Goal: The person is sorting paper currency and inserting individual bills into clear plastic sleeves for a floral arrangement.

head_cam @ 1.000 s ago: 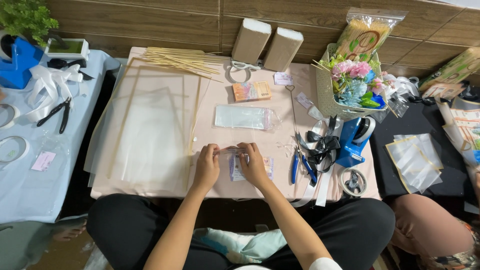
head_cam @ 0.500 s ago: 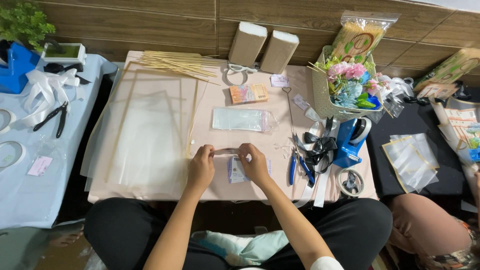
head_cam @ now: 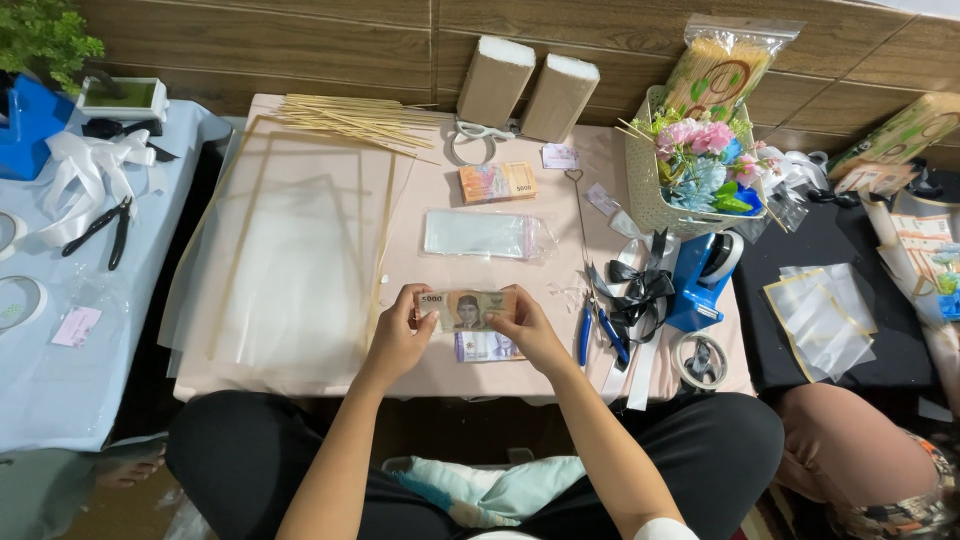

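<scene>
A brownish banknote (head_cam: 466,308) is stretched flat between both hands above the front edge of the pink table (head_cam: 440,200). My left hand (head_cam: 398,336) pinches its left end and my right hand (head_cam: 530,334) pinches its right end. Just under the right hand lies a purplish banknote (head_cam: 482,348) on the table. Farther back sit a pile of small clear plastic sleeves (head_cam: 480,234) and a banded stack of banknotes (head_cam: 497,182).
Large clear sheets with gold borders (head_cam: 290,250) cover the table's left half, with wooden skewers (head_cam: 350,118) behind. Blue-handled pliers (head_cam: 598,330), black ribbon (head_cam: 640,290), a blue tape dispenser (head_cam: 704,278) and a flower basket (head_cam: 690,165) stand right. Another person's knee (head_cam: 850,450) is at lower right.
The banknote between my hands has been opened out flat and lifted a little; before, the hands were closer together over it at the table edge.
</scene>
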